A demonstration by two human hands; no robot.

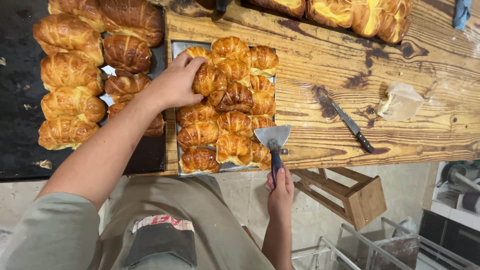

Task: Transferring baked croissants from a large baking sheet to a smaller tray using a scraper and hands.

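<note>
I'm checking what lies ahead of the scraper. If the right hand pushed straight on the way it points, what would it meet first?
Probably the croissants at the tray's near corner: the right hand aims the scraper at them, though height is unclear.

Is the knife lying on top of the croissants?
No, the knife lies on the bare wooden table, apart from the tray of croissants.

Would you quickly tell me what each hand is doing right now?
Left hand: open, fingers resting on a croissant on the metal tray.
Right hand: closed around the scraper handle.
</note>
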